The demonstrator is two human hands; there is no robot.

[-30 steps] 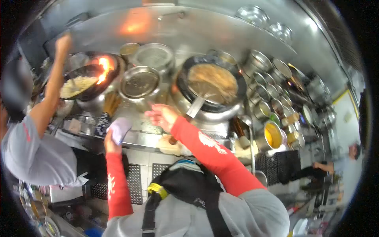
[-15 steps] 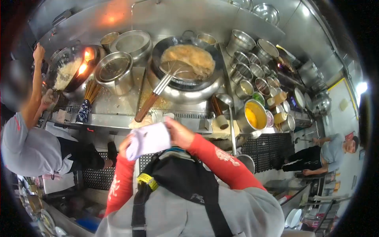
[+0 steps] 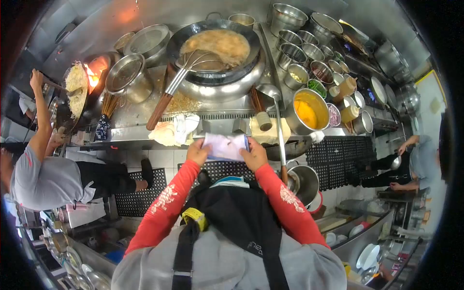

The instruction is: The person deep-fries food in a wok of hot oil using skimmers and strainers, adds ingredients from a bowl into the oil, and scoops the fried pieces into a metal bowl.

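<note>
Left grip point(image 3: 197, 152) and right grip point(image 3: 254, 154) pinch a cloth point(image 3: 225, 147); the wok point(image 3: 175, 47) holds frothing liquid point(image 3: 217, 40).

A large black wok point(image 3: 175, 50) of bubbling brown liquid sits on the far side, a strainer point(image 3: 180, 79) lying across its near rim with the wooden handle pointing left and near. Left of it, a steel pot point(image 3: 140, 89) stands on the metal tabletop point(image 3: 181, 102). Further left, flames point(image 3: 94, 72) flare right beside pale food point(image 3: 76, 82), near a co-worker point(image 3: 46, 179) in grey. On the right, a long ladle point(image 3: 279, 121) lies just beside a pot point(image 3: 291, 118) of something yellow; steel containers point(image 3: 292, 53) crowd beyond. A second person point(image 3: 423, 154) stands at the right edge.
</note>
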